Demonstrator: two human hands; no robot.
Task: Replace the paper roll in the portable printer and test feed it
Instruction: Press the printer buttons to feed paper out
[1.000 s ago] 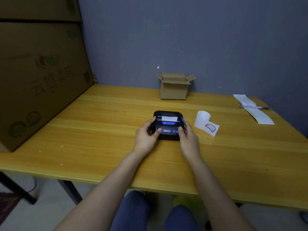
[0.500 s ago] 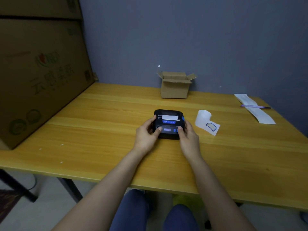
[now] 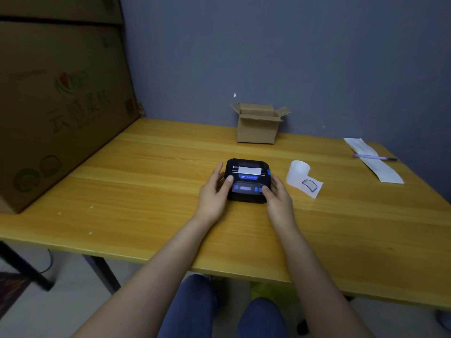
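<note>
A small black portable printer [image 3: 247, 181] with blue buttons and a lit display sits on the wooden table [image 3: 146, 191]. Its lid is closed, and a short white strip of paper [image 3: 249, 170] sticks out of the top slot. My left hand [image 3: 214, 191] grips its left side, thumb resting on the front panel. My right hand [image 3: 278, 195] holds the right side with the thumb on a blue button at the panel's right end. A white paper roll [image 3: 299, 170] lies on the table just right of the printer, its loose end bearing a blue mark.
A small open cardboard box [image 3: 257, 125] stands against the wall behind the printer. A long paper strip [image 3: 373, 159] with a purple pen [image 3: 373, 157] across it lies far right. Large cardboard cartons [image 3: 56, 101] fill the table's left side.
Both hands stay on the printer in the same grip. The paper strip at the slot looks about the same length. Only the view has shifted slightly.
</note>
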